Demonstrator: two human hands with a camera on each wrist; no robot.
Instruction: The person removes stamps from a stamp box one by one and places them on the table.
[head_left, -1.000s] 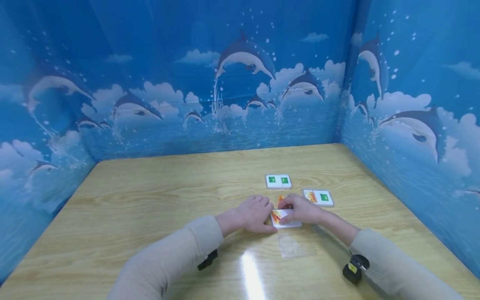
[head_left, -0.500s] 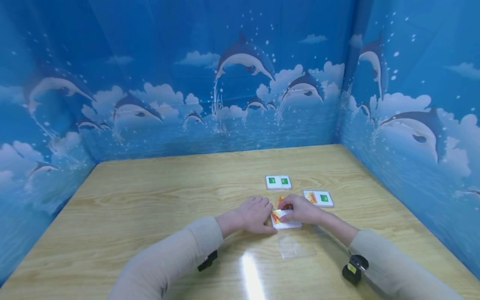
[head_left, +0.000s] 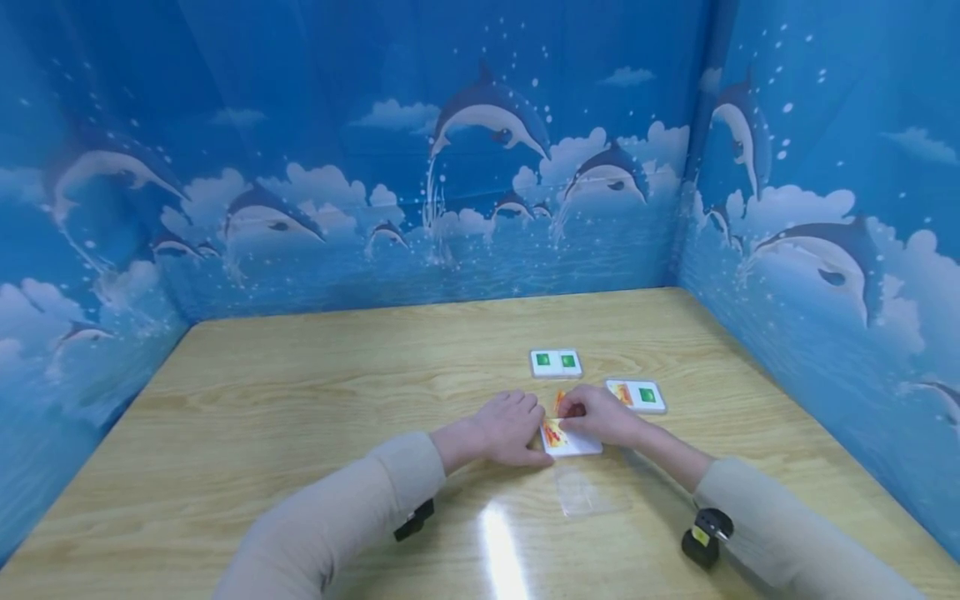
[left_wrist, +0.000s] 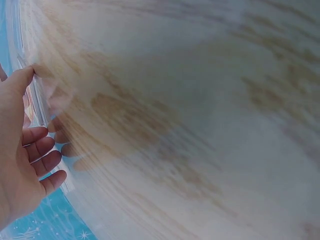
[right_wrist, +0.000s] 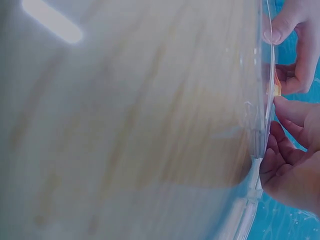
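In the head view a flat white case [head_left: 581, 446] lies on the table between the hands, with an orange-and-yellow picture card [head_left: 553, 433] at its left end. My left hand [head_left: 512, 429] rests beside the case, fingers extended, thumb near its lower left corner. My right hand [head_left: 603, 417] bends over the case's upper edge. Thumb and index finger pinch at the picture card, whose orange edge [right_wrist: 277, 89] shows at the fingertips in the right wrist view. Behind that hand another orange piece [head_left: 560, 400] lies partly hidden.
A clear plastic sheet or lid [head_left: 585, 492] lies in front of the case. Behind are a case with two green pictures [head_left: 556, 363] and a case with one orange and one green picture [head_left: 637, 396]. Dolphin-printed curtains [head_left: 420, 167] border the wooden table [head_left: 337, 375].
My right thumb has drawn back from the white case towards the index finger, and more of the orange picture shows. The left hand has stayed in place.
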